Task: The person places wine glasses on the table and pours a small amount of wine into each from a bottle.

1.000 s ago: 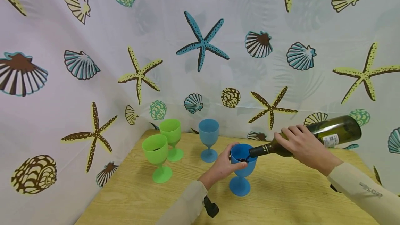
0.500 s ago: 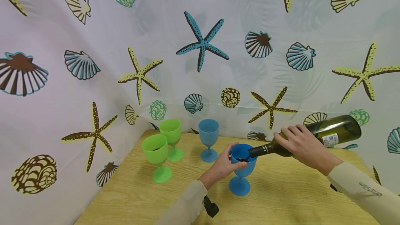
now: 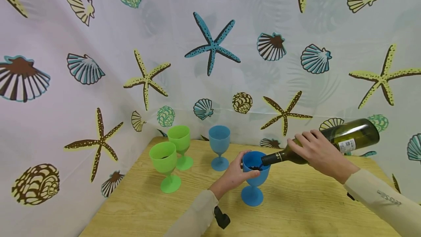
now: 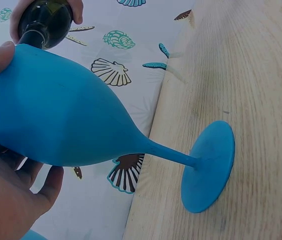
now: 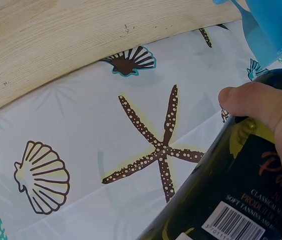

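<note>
My left hand [image 3: 234, 173] holds the bowl of a blue goblet [image 3: 257, 179], thumb near its rim and fingers round the far side. The goblet's round foot [image 4: 208, 167] stands on the wooden table. In my right hand [image 3: 320, 152] is a dark green wine bottle [image 3: 356, 135], gripped around its shoulder and tipped nearly level. Its mouth reaches over the goblet's right rim, and dark liquid [image 3: 255, 168] shows inside the bowl. In the right wrist view a label with a barcode [image 5: 233, 222] faces the camera.
Two green goblets [image 3: 164, 161] stand at the table's left, the nearer one with something dark inside. Another blue goblet [image 3: 219, 143] stands behind my left hand. A white curtain [image 3: 184, 90] printed with shells and starfish hangs along the back and left of the table [image 3: 138, 207].
The bottle's base has tilted up very slightly. Both hands and the goblets otherwise keep their places.
</note>
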Tool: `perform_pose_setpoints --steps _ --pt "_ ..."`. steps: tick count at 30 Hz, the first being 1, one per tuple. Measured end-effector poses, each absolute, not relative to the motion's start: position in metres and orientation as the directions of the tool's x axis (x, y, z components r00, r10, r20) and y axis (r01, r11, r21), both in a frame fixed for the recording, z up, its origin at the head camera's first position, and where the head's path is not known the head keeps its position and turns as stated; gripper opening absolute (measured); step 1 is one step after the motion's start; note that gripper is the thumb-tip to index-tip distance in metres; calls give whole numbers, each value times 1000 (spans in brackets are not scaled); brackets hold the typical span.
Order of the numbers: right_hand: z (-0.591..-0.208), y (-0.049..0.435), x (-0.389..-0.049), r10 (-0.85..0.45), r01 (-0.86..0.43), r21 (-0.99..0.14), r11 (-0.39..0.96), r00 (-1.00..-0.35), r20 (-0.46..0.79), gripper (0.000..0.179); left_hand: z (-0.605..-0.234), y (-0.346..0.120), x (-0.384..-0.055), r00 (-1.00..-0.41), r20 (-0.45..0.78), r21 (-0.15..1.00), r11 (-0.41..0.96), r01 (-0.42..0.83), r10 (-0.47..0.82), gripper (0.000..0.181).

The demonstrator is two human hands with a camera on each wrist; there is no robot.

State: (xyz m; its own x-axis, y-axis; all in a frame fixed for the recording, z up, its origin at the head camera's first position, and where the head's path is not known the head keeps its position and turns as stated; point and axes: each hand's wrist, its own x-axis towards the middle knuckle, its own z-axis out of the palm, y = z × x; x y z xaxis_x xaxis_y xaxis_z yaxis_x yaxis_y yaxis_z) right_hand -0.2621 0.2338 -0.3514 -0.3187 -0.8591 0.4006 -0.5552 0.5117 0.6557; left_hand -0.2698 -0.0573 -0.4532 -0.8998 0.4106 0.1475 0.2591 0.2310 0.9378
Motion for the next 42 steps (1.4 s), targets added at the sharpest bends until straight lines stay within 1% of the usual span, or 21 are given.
perform_pose_setpoints --steps 2,7,15,24,32,42 --pt "-351 234 -262 -861 -551 661 509 -318 398 64 -453 -57 -270 -899 150 936 233 263 412 75" --pt "-351 233 -262 -863 -543 671 505 -315 395 65 -453 -58 -270 -899 154 930 248 272 409 75" --pt "-349 232 -263 -868 -531 688 495 -283 407 56 -454 -57 -271 -902 147 927 261 269 406 73" --pt "-348 232 -264 -872 -524 697 490 -288 397 56 -453 -57 -269 -902 148 924 268 272 405 72" --pt "-346 230 -266 -875 -523 702 483 -270 401 56 -452 -57 -269 -902 153 929 252 270 405 73" --pt "-345 231 -269 -880 -513 716 474 -267 392 56 -453 -57 -270 -896 165 931 235 280 413 74"
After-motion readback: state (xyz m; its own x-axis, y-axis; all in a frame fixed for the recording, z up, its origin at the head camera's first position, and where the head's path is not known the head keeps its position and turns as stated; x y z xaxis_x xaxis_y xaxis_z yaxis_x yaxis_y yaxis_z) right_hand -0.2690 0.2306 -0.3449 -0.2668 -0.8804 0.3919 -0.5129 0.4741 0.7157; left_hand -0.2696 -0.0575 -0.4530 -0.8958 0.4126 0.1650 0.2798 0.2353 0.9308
